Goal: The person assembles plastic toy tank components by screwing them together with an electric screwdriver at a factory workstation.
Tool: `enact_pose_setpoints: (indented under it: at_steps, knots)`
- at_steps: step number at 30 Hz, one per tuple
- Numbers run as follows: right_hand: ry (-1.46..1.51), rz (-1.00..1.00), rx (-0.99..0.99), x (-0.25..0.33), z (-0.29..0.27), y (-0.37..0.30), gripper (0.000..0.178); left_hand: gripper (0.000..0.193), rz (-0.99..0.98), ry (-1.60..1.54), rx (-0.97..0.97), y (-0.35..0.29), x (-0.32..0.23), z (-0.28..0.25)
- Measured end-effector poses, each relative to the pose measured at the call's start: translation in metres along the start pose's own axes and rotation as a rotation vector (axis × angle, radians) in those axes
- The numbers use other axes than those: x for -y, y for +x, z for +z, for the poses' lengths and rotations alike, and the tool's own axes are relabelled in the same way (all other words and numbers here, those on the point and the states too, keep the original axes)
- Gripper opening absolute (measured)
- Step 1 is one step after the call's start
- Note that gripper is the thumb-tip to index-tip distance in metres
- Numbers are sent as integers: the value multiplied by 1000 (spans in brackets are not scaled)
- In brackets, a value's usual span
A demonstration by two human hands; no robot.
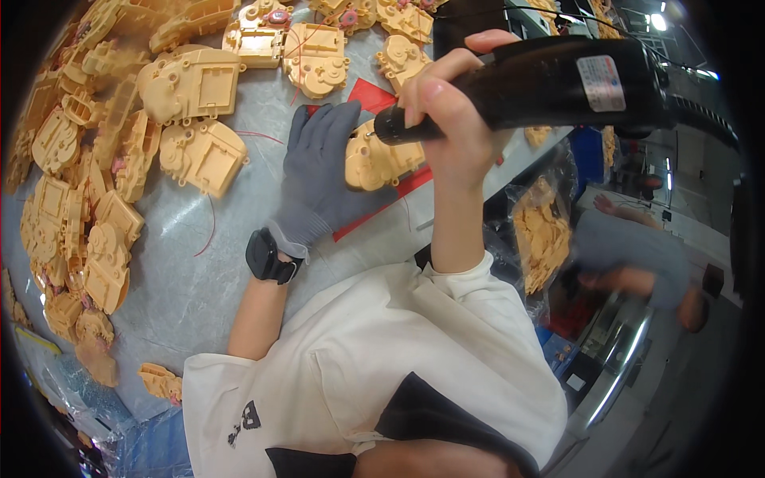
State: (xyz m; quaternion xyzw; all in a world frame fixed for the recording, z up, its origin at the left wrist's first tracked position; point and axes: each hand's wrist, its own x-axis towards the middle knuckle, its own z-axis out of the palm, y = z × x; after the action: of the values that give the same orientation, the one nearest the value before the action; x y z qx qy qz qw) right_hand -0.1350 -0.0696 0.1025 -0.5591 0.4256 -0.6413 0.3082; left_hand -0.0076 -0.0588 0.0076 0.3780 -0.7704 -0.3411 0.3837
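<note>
In my right hand (454, 107) is a black electric screwdriver (526, 84), its shaft wrapped by my fingers and its tip end pointing left. That tip is over a yellow plastic housing (374, 163); whether it touches is hard to tell. My left hand (323, 163), in a grey glove, lies against the housing's left side, with the thumb along its near edge, holding it steady. Under the housing lies a red mat (370, 97) on the grey table (263, 171). Another yellow housing (205, 155) rests left of my gloved hand.
Many yellow housings (60, 207) are heaped along the table's left side, and more (316, 64) line the far side, some with pink parts. Thin red wires (260, 135) lie loose. Right of the table is a plastic bag of yellow parts (540, 231). Another person (629, 251) is beyond it.
</note>
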Motion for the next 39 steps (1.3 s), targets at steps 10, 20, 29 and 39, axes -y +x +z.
enact_pose_setpoints:
  at_steps: [10,20,29,39]
  knots:
    - [114,46,-70,-1,18,1,38,72,44,2,-19,-3,-1,-10]
    - [13,100,-381,-3,28,6,42,63,-45,-122,94,1,24,14]
    - [105,-74,-706,10,3,-20,65,60,-98,-410,106,-1,42,28]
    - [311,17,-693,96,-74,-95,51,39,-273,-423,282,24,18,-1]
